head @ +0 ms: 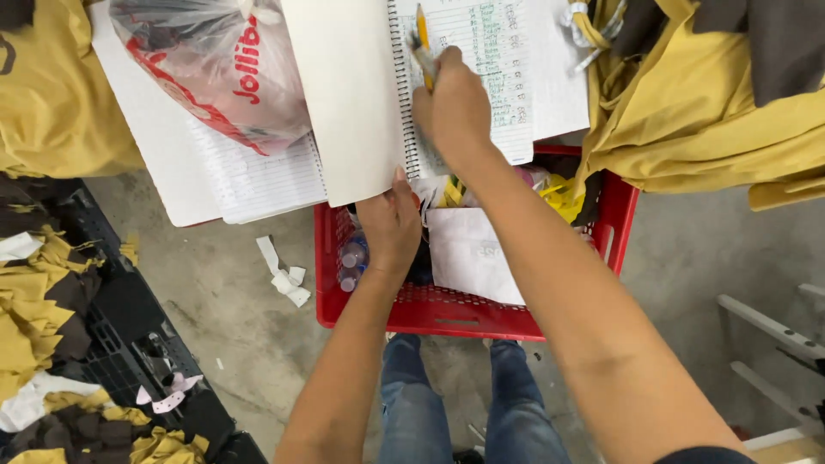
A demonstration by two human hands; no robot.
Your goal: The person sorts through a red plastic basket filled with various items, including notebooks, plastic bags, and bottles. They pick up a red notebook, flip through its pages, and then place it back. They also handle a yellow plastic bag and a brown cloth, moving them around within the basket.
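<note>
A spiral notebook [498, 60] lies open with lined pages covered in handwriting. My right hand [451, 107] rests on its page and grips a yellow pencil [423, 39], tip pointing away from me. My left hand [391, 225] holds the near edge of a turned blank page [348, 94], lifting it beside the spiral binding. Below both hands stands a red plastic crate [447, 314] holding a plastic bottle [352, 258], a white sheet of paper [468, 253] and yellow scraps.
A clear plastic bag with red print [215, 69] lies on a second lined pad [232, 176] at the left. Yellow fabric [696, 129] is piled at the right, more yellow fabric [51, 94] at the left. A black crate [129, 344] holds fabric scraps. My legs [455, 404] show below.
</note>
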